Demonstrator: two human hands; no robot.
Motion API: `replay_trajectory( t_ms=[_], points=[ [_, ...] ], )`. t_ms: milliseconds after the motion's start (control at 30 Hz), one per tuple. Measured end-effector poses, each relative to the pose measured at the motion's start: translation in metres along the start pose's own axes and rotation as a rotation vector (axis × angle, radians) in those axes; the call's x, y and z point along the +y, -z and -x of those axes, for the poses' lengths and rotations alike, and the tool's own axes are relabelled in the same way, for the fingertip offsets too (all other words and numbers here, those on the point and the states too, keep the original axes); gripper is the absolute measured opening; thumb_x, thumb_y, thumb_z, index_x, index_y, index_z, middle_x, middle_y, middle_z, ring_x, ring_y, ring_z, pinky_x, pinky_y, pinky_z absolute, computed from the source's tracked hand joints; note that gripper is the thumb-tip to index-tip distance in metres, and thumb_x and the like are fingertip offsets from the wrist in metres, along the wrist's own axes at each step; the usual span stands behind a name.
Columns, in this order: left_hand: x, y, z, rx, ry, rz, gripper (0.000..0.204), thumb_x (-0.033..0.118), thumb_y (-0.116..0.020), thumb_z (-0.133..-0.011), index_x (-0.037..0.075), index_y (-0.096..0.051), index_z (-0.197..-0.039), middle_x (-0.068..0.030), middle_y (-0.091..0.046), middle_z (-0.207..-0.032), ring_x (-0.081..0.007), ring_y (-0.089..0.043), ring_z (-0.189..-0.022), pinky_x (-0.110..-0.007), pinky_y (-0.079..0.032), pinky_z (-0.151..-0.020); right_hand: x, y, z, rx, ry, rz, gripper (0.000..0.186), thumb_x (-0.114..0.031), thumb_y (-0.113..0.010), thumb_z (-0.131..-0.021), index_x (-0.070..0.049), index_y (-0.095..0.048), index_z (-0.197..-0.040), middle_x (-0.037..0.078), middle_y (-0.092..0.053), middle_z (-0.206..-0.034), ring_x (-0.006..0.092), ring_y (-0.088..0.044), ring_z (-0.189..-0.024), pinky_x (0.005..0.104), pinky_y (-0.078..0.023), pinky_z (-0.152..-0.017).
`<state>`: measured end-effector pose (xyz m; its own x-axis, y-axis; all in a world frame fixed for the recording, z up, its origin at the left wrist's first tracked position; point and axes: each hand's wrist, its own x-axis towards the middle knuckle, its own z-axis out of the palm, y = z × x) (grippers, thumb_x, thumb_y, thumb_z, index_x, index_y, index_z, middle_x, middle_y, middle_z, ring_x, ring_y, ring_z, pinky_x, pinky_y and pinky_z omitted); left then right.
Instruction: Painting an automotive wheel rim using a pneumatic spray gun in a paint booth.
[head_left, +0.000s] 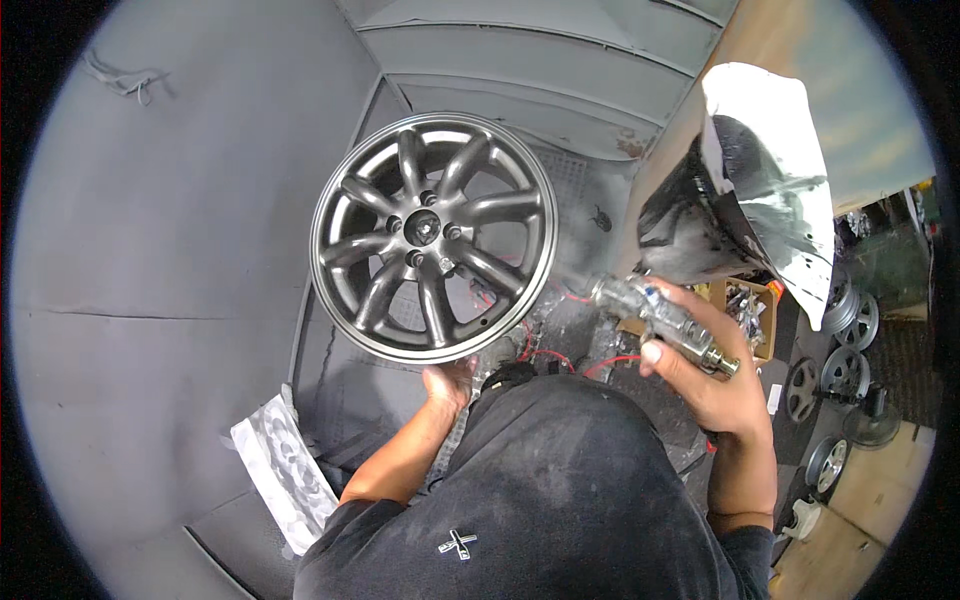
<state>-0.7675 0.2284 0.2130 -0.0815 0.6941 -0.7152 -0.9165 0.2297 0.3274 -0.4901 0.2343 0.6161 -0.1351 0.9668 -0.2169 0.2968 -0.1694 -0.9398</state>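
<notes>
A dark grey multi-spoke car wheel rim (436, 310) faces me, raised in front of my body, with a glossy face and a lighter outer lip. Close under its lower edge is my left hand (449, 384); its fingers are mostly hidden, so its grip does not show. My right hand (718, 372) is wrapped around a paint-smeared metal spray gun (655, 312) with a brassy fitting at its rear. The gun's front end points left toward the wheel, a short gap away, and a faint haze hangs between them.
Grey walls (190, 220) stand left and ahead. A paint-stained white sheet (790, 170) hangs at the right, above a cardboard box of small parts (750, 310). A red hose (612, 362) runs low behind. Several other wheels (846, 372) stand far right. A patterned white sheet (283, 470) lies lower left.
</notes>
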Motion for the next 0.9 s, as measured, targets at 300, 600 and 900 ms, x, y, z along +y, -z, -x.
replay_trajectory(
  t_ms=[300,600,900],
  points=[
    [0.042,0.012,-0.015,0.088,-0.072,-0.186,0.035,0.050,-0.050,-0.097,0.018,-0.064,-0.099,-0.0020,-0.067,-0.102,-0.0191,-0.060,-0.091,-0.034,-0.045,-0.074,0.031,-0.008,-0.006,0.209,0.116,0.138,0.049,-0.016,-0.073,-0.091,0.000,-0.057,-0.135,0.014,-0.066,-0.124,0.0219,-0.061,-0.115,0.0349,-0.042,-0.104],
    [0.084,0.028,-0.028,0.142,-0.284,-0.113,0.041,0.040,-0.047,-0.102,0.012,-0.056,-0.129,-0.0058,-0.062,-0.128,-0.0237,-0.061,-0.116,-0.044,-0.047,-0.103,0.029,-0.033,0.016,0.163,0.072,0.147,0.051,-0.017,-0.073,-0.091,0.000,-0.056,-0.136,0.015,-0.065,-0.128,0.0201,-0.059,-0.118,0.0339,-0.042,-0.104],
    [0.009,0.051,-0.010,-0.022,0.091,0.022,0.048,0.053,-0.046,-0.099,0.012,-0.061,-0.118,-0.0069,-0.065,-0.107,-0.0263,-0.062,-0.100,-0.044,-0.048,-0.090,0.044,-0.058,0.020,0.106,0.109,0.093,0.050,-0.014,-0.073,-0.090,0.000,-0.056,-0.136,0.015,-0.064,-0.130,0.0212,-0.058,-0.121,0.0342,-0.042,-0.105]
  ],
)
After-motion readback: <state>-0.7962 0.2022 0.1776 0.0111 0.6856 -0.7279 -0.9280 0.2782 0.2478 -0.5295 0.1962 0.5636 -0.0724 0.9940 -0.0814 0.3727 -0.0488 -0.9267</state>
